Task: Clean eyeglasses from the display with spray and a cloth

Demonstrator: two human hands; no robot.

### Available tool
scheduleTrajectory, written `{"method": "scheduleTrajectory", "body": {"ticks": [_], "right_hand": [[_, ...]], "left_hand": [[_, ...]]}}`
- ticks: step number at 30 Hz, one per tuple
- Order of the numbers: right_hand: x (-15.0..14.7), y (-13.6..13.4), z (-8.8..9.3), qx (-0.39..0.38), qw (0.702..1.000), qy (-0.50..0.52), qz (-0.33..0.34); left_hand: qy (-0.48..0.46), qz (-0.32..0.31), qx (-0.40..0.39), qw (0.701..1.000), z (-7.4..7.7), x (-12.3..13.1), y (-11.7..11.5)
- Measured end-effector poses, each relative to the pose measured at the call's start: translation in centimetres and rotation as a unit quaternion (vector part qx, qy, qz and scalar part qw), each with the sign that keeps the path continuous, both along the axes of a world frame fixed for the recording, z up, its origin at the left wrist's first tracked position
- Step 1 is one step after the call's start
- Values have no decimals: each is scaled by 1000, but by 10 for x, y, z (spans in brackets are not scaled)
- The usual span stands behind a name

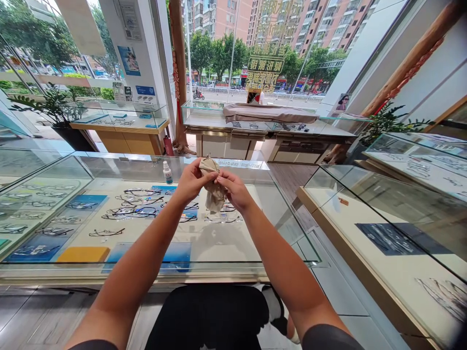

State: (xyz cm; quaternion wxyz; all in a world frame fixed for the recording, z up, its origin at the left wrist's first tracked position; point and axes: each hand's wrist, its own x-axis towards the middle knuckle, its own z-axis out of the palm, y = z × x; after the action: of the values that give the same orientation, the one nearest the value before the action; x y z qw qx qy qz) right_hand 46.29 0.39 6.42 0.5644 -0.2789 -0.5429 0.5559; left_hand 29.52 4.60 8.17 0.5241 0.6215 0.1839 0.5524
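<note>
Both my hands are raised over a glass display counter (255,253). My left hand (191,181) and my right hand (233,189) are closed together on a beige cloth (215,194), which hangs down between them. A thin dark rim shows at the top of the cloth near my left fingers; I cannot make out what it is. Several pairs of eyeglasses (138,210) lie on display under the glass below my hands.
A small white spray bottle (167,172) stands on the counter's far side. More glass counters stand at the left (32,170), right (401,218) and back (270,127). Potted plants (54,104) sit by the windows. My dark-clothed lap (211,316) is below.
</note>
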Motion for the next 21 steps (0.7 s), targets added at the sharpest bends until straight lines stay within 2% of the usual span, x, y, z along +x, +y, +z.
{"method": "scheduleTrajectory", "body": {"ticks": [7,9,11,17,19,21], "right_hand": [[-6,2,-8,17,998,-38,43],[-6,1,-7,20,998,-43,42],[-4,1,-5,17,999,-42,28],[12,6,1,-1,999,-33,-7],[12,6,0,-22,999,-23,3],[10,6,-2,-30,999,-17,13]], "left_hand": [[37,163,87,982,-3,0,-6],[31,182,95,978,-2,-1,-5],[39,147,92,984,0,-5,-1],[61,-49,43,996,1,-16,15],[46,-70,29,996,-1,-13,16],[35,-50,28,998,-4,-9,13]]}}
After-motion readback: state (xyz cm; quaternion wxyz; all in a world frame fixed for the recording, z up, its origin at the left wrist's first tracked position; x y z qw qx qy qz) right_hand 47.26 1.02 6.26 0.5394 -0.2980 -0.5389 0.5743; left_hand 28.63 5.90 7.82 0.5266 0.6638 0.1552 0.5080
